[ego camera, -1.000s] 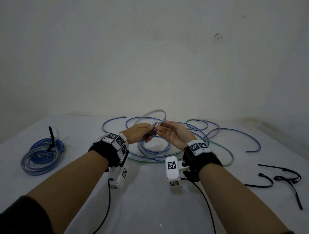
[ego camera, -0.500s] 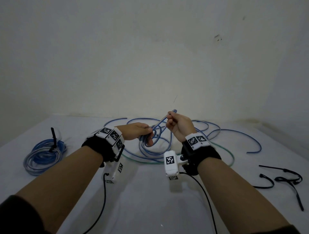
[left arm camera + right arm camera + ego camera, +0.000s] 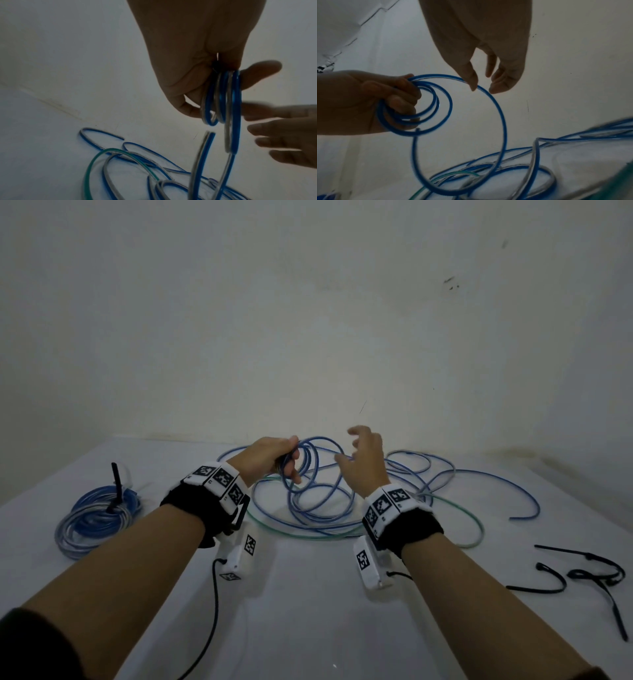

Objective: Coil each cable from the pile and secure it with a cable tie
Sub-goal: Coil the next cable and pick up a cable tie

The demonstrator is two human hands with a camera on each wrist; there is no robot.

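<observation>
My left hand (image 3: 289, 469) grips a few small loops of blue-and-clear cable (image 3: 310, 463), held above the table. One larger loop (image 3: 502, 121) swings out from that grip and runs down into the loose cable pile (image 3: 322, 508). My right hand (image 3: 354, 448) hovers just right of the loops with its fingers spread and relaxed, holding nothing. In the right wrist view its thumb tip (image 3: 473, 85) is right at the big loop. The left wrist view shows the loops (image 3: 223, 97) clamped between my left thumb and fingers, with a cut cable end (image 3: 210, 135) hanging below.
A finished blue coil (image 3: 96, 515) with an upright black tie (image 3: 116, 484) lies at the left. More blue cables (image 3: 479, 474) and a green one (image 3: 478, 522) sprawl behind my hands. Several black cable ties (image 3: 596, 571) lie at the right. The wall stands close behind.
My right hand pinched the cable, lifted it and laid a loop into my left hand, then let go and opened. My left hand now holds more loops.
</observation>
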